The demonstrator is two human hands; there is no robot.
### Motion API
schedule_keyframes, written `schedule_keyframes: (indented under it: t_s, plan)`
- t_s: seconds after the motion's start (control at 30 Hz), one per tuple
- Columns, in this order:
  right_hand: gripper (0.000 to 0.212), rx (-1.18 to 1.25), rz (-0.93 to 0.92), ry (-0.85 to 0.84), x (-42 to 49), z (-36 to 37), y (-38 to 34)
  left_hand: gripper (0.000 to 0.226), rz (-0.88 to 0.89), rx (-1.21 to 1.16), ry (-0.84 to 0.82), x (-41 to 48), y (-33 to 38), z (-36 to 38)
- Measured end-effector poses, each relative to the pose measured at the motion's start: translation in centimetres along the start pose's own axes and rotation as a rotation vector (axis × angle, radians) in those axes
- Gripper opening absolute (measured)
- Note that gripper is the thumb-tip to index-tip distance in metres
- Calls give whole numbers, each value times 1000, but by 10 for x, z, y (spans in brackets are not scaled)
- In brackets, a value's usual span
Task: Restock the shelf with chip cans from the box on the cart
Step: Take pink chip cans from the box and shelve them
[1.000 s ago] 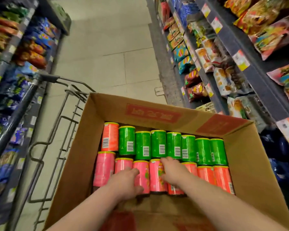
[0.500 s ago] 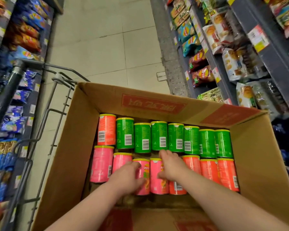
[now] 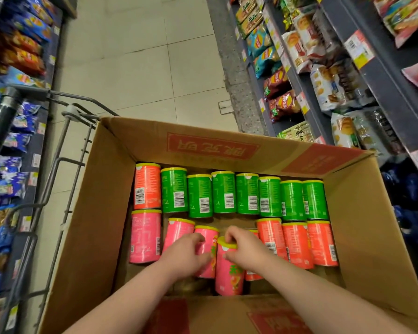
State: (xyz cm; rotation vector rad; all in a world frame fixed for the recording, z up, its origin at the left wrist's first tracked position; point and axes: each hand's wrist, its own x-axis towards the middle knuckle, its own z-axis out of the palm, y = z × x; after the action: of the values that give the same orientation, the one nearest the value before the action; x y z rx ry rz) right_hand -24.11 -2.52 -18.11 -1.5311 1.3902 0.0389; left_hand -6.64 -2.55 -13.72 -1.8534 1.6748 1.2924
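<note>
Cardboard box sits open on the cart, filling the lower middle of the frame. Green cans lie in its upper row, with orange cans at lower right. At bottom centre the right hand has its fingers curled round the yellow-lidded end of a pink can, which is tilted up above its neighbours. The left hand lies just beside it on a second pink can. Its fingers seem to wrap that can, though the hand hides the grip. Snack shelves run up the right edge.
</note>
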Motion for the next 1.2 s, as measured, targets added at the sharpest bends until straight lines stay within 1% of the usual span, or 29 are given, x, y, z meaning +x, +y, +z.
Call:
schedule_keyframes:
  t_s: [0.17,0.23,0.33,0.4,0.43,0.5,0.57,0.6,0.63,0.67,0.73,0.77,0.8,0.83,0.87,0.9,1.0,1.07,1.13,1.2]
  plan:
    - [28,72,29,65,-3,-23,-8,59,-13,-110,-7,-1,1,2]
    - [29,138,19,118,-2,-34,-15,66,-33,-203,-22,-1,2,2]
    - [32,254,-54,170,1,-44,-32,94,-44,-491,-62,-5,6,-1]
    - [33,329,-89,166,3,-42,-44,115,-36,-586,-27,-2,3,-1]
    - [31,358,-100,156,5,-40,-49,114,-38,-604,-8,-1,2,-1]
    - [25,434,-119,159,8,-34,-54,89,-43,-652,34,-7,3,-10]
    - [12,522,-92,194,11,-33,-55,70,-86,-715,98,-12,1,-18]
    - [5,521,-67,208,12,-32,-54,65,-122,-738,131,-15,-3,-23]
    - [4,470,-37,213,14,-31,-51,64,-143,-772,171,-18,-7,-28]
    - [9,388,3,193,16,-29,-47,68,-149,-803,206,-19,-14,-32]
    - [25,176,103,94,21,-21,-41,79,-159,-874,274,-24,-23,-39]
    - [34,84,142,46,23,-16,-39,75,-165,-907,302,-26,-27,-41]
    - [42,26,162,7,25,-11,-38,63,-169,-923,323,-28,-31,-42]
    - [49,-6,160,-20,27,-4,-40,48,-177,-943,347,-30,-34,-42]
    - [55,-26,152,-36,29,1,-41,40,-187,-942,369,-30,-38,-41]
    - [60,-41,143,-48,30,6,-44,38,-194,-928,391,-31,-40,-41]
    - [72,-105,159,-53,34,17,-52,43,-193,-927,415,-34,-47,-39]
    - [77,-145,173,-36,37,21,-53,46,-202,-948,408,-35,-48,-38]
    - [80,-170,170,-25,39,24,-53,45,-210,-950,399,-36,-48,-37]
    - [82,-185,172,-25,39,27,-54,49,-211,-965,394,-35,-49,-37]
